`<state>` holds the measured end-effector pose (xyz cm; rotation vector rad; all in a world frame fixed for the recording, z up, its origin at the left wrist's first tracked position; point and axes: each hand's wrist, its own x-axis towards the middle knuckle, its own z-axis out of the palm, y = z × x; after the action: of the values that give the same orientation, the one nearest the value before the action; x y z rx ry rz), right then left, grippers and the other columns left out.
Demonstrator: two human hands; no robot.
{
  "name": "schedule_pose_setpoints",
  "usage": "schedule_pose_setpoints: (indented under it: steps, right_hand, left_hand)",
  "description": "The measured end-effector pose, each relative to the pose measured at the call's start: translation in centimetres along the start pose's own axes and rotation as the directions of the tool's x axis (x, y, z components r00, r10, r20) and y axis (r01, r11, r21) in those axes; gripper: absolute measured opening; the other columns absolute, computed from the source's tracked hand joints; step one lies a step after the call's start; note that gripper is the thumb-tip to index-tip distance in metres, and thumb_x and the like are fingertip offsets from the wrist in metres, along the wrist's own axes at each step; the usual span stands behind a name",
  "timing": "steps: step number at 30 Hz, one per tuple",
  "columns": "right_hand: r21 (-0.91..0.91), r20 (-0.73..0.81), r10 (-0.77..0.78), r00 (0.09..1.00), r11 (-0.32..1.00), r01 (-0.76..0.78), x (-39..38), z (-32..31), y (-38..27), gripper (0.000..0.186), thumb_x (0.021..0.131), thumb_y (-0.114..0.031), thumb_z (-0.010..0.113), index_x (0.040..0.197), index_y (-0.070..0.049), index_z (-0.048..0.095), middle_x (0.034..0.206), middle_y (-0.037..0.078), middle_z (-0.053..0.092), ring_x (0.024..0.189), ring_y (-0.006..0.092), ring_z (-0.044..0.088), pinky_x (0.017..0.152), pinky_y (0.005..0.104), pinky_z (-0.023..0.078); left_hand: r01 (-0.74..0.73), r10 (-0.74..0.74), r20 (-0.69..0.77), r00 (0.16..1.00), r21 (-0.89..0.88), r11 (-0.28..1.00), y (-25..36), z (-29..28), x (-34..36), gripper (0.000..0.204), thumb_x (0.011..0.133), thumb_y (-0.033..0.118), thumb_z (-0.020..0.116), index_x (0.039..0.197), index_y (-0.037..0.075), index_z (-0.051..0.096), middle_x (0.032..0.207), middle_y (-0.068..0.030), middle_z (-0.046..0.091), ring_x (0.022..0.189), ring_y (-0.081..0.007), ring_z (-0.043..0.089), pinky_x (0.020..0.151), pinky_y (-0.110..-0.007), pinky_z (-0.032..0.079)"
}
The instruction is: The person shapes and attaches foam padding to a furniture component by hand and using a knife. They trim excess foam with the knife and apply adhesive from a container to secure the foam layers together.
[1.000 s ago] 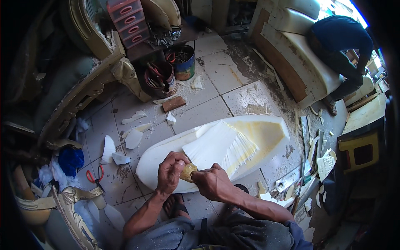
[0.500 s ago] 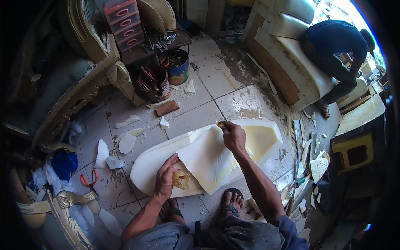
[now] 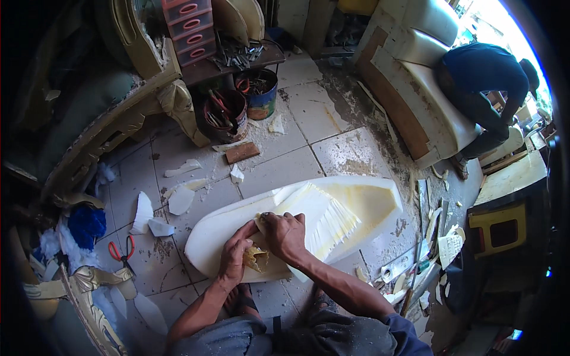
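A long, rounded cream foam cushion (image 3: 371, 204) lies across the floor before my feet. Over its middle rests a thinner foam sheet (image 3: 320, 216), its right edge ridged and yellow-stained. My left hand (image 3: 233, 255) is closed around an amber-crusted cup (image 3: 256, 259), with its fingers by the left part of the sheet. Close beside it, my right hand (image 3: 284, 236) is closed with the knuckles up, pinching a small yellowish piece (image 3: 261, 218) that its fingers mostly cover. The cup's contents cannot be made out.
Red-handled scissors (image 3: 122, 256) and foam scraps (image 3: 181, 200) lie to the left. Tool-filled buckets (image 3: 224, 113) stand beyond, near a brown block (image 3: 242, 152). Offcuts and strips (image 3: 424, 261) litter the right side. A person in blue (image 3: 487, 68) bends by a cream sofa (image 3: 404, 89).
My right hand has moved left and nearer, from the cushion's far edge to beside my left hand. The sheet's ridged right edge now shows. My left hand stays put with the cup.
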<state>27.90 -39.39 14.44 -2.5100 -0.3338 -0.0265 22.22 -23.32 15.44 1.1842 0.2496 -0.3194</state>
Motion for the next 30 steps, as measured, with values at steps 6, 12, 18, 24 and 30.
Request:
schedule_pose_setpoints:
  steps: [6, 12, 18, 24, 30]
  right_hand:
    - [0.014, 0.095, -0.228, 0.969, 0.974, 0.228, -0.7, -2.4, 1.3, 0.02, 0.086, -0.013, 0.063, 0.102, -0.014, 0.075, 0.088, 0.005, 0.076, 0.075, 0.0243, 0.061, 0.079, 0.0414, 0.037]
    - [0.058, 0.132, -0.206, 0.97, 0.978, 0.199, -4.9, -4.4, 2.9, 0.026, 0.081, -0.012, 0.063, 0.104, -0.015, 0.076, 0.085, 0.005, 0.076, 0.079, 0.0235, 0.065, 0.078, 0.0423, 0.039]
    - [0.128, 0.401, 0.038, 0.915, 0.987, -0.097, -7.7, -7.3, 4.8, 0.02, 0.09, -0.019, 0.064, 0.104, -0.016, 0.078, 0.088, 0.007, 0.077, 0.083, 0.0288, 0.071, 0.083, 0.0442, 0.043]
    - [-0.011, 0.18, -0.004, 0.984, 1.0, 0.007, -7.8, -8.2, 4.7, 0.019, 0.089, -0.021, 0.071, 0.106, -0.018, 0.079, 0.082, 0.004, 0.07, 0.079, 0.0266, 0.065, 0.076, 0.0424, 0.044]
    - [-0.151, 0.114, -0.255, 0.96, 0.951, 0.27, -10.2, -8.4, 6.2, 0.031, 0.086, -0.02, 0.071, 0.116, -0.024, 0.076, 0.083, -0.001, 0.059, 0.086, 0.0214, 0.055, 0.084, 0.0422, 0.037]
  left_hand:
    - [0.0, 0.0, 0.007, 1.0, -0.018, 1.0, -1.0, -0.8, 0.3, 0.065, 0.092, 0.02, 0.047, 0.15, -0.01, 0.043, 0.148, -0.0242, 0.052, 0.138, -0.0273, 0.049, 0.119, -0.035, 0.032]
    - [0.011, -0.011, -0.004, 1.0, 0.097, 0.995, -0.6, -0.6, 0.0, 0.065, 0.091, 0.021, 0.048, 0.15, -0.008, 0.044, 0.147, -0.0246, 0.053, 0.137, -0.0263, 0.049, 0.118, -0.033, 0.031]
    - [-0.004, 0.003, 0.013, 1.0, 0.134, 0.991, -0.1, -0.2, 0.0, 0.066, 0.092, 0.022, 0.048, 0.15, -0.008, 0.043, 0.148, -0.0225, 0.053, 0.138, -0.0256, 0.049, 0.117, -0.033, 0.032]
    - [-0.08, 0.076, -0.131, 0.988, -0.023, 0.997, 1.3, -0.5, 0.3, 0.057, 0.092, 0.026, 0.048, 0.14, -0.004, 0.052, 0.135, -0.012, 0.06, 0.105, -0.0179, 0.064, 0.092, -0.034, 0.055]
    - [-0.127, 0.123, -0.048, 0.991, -0.101, 0.987, 4.0, -0.6, -0.5, 0.055, 0.093, 0.029, 0.05, 0.137, -0.003, 0.053, 0.134, -0.0123, 0.061, 0.092, -0.02, 0.069, 0.086, -0.034, 0.057]
